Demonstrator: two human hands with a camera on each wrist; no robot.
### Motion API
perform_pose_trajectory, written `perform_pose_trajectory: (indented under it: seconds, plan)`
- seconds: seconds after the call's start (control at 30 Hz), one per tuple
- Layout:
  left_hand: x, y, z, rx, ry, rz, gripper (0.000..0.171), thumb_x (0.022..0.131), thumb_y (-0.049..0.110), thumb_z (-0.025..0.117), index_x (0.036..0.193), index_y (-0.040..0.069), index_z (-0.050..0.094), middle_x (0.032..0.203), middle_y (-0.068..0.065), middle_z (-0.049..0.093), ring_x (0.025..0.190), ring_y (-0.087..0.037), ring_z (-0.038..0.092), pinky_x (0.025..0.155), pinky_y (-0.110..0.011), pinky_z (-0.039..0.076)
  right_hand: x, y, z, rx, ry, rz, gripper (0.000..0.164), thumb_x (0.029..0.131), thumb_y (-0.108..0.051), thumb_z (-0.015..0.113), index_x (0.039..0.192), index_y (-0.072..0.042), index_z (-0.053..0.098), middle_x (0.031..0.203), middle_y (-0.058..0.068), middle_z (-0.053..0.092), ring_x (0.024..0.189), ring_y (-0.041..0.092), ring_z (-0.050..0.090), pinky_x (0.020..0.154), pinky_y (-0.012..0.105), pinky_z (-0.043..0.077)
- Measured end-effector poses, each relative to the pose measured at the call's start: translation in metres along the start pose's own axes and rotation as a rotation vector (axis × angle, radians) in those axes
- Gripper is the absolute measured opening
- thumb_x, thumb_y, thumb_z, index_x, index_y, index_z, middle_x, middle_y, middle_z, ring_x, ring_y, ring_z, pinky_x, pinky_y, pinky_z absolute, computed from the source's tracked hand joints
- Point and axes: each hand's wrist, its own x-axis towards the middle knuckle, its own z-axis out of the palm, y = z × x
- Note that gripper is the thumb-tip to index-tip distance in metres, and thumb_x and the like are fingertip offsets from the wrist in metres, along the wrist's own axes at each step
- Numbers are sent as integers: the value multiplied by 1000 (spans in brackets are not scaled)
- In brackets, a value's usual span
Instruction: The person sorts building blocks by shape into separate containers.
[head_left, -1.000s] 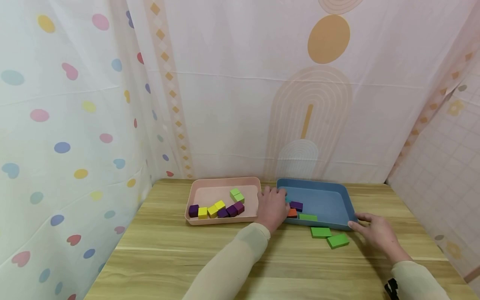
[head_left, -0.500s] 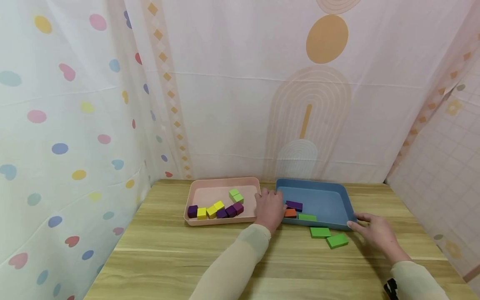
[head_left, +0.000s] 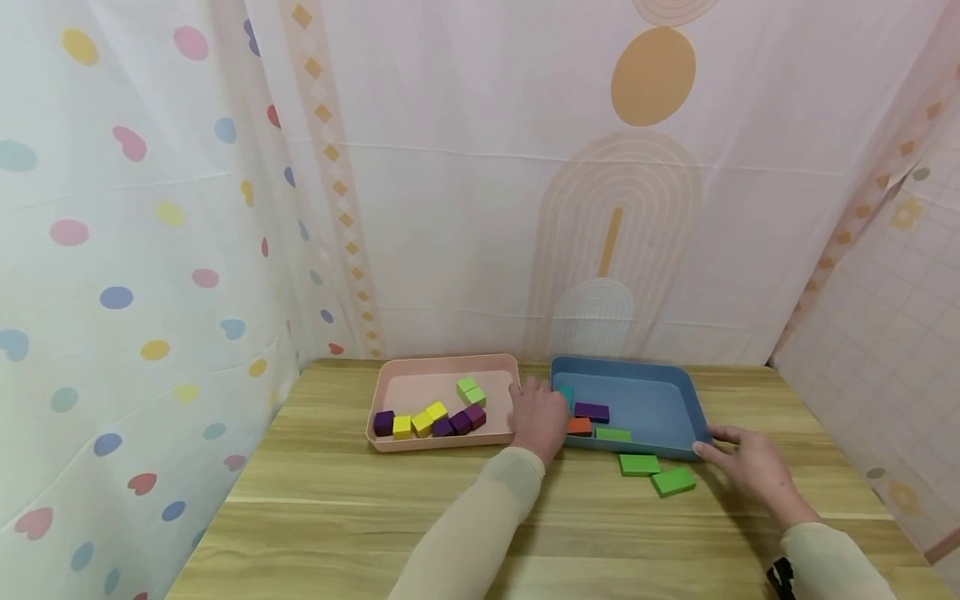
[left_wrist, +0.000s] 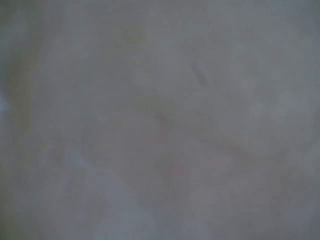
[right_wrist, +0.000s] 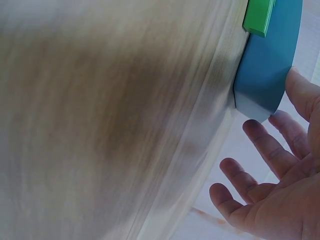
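My left hand (head_left: 540, 419) reaches in between the pink tray (head_left: 450, 362) and the blue tray (head_left: 645, 367), back of the hand up. It covers the blue tray's left end; I cannot tell what its fingers hold. Beside it in that tray lie a teal block (head_left: 566, 394), a purple block (head_left: 592, 412), an orange block (head_left: 579, 427) and a green block (head_left: 613, 435). My right hand (head_left: 753, 465) holds the blue tray's near right corner. In the right wrist view its thumb (right_wrist: 300, 92) is on the rim, with forefinger and middle fingertips near the outer wall.
Two green blocks, one (head_left: 638, 465) close to the blue tray and another (head_left: 673, 482) nearer me, lie on the wooden table (head_left: 337, 517). Several yellow, purple and lime cubes (head_left: 437, 412) sit in the pink tray. A patterned curtain (head_left: 450, 208) hangs behind. The left wrist view is blurred.
The purple block in the blue tray has shifted slightly to the right, and the teal block shows again beside my left fingers. My right hand keeps its place at the corner.
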Motion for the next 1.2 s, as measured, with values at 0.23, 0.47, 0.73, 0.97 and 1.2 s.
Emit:
perform_pose_trajectory:
  seconds: [0.23, 0.47, 0.73, 0.97, 1.2]
  plan:
    - [-3, -5, 2, -8, 26, 38, 26, 94, 47, 65, 98, 24, 78, 102, -1, 63, 97, -25, 43, 88, -47, 35, -1, -1, 0, 9, 9, -5, 69, 95, -47, 64, 133, 9, 56, 132, 30, 56, 114, 51, 55, 86, 58, 49]
    - [-8, -15, 0, -18, 104, 126, 28, 95, 49, 62, 107, 26, 74, 110, 1, 66, 98, -24, 48, 89, -45, 36, -2, -2, -1, 12, 15, -8, 67, 95, -46, 64, 132, 9, 56, 131, 30, 57, 113, 51, 56, 85, 58, 49]
    - [-25, -19, -6, -13, 173, 293, 27, 98, 47, 57, 112, 29, 72, 115, 5, 65, 107, -20, 50, 94, -42, 38, -2, -2, -1, 17, -6, 7, 70, 95, -48, 63, 134, 9, 55, 132, 30, 55, 114, 51, 55, 86, 58, 49]
    - [-49, -14, -11, -40, 203, 428, 29, 98, 48, 58, 118, 31, 69, 116, 8, 64, 110, -17, 52, 98, -39, 37, -2, -2, -1, 12, -12, 11, 70, 95, -48, 63, 134, 9, 55, 133, 30, 55, 115, 51, 55, 86, 58, 49]
    - [-72, -11, -8, -67, 196, 548, 26, 97, 43, 60, 119, 31, 69, 115, 11, 63, 108, -15, 49, 96, -39, 39, -2, -2, -1, 3, -2, -6, 69, 95, -48, 63, 133, 9, 56, 132, 30, 55, 114, 51, 56, 86, 58, 49]
